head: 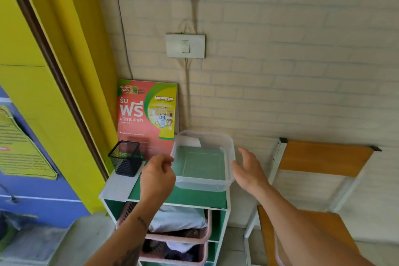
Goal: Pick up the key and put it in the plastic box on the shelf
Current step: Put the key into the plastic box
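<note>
Clear plastic, square and lidless, the box (pixel 201 161) sits on the green top of a white-framed shelf unit (pixel 190 198) against a pale brick-pattern wall (pixel 291 60), as a person reaches toward it with both bare hands. The left hand (pixel 158 176) hovers at the box's left rim, its fingers curled in toward the thumb in a loose pinch; a small glint shows at the fingertips, too small to say whether it is the key, and no key can be made out inside the box or elsewhere. The right hand (pixel 248 168) is spread open and holds nothing, palm facing the box's right wall, just beside it; contact cannot be confirmed. A black wire-mesh pen holder (pixel 126 157) stands at the shelf's back left corner, in front of a red and green laundry poster (pixel 146 112) leaning on the wall. Pink plastic baskets (pixel 177 229) of folded cloth fill the compartments below. A wooden chair with a white metal frame (pixel 319 170) stands to the right.
</note>
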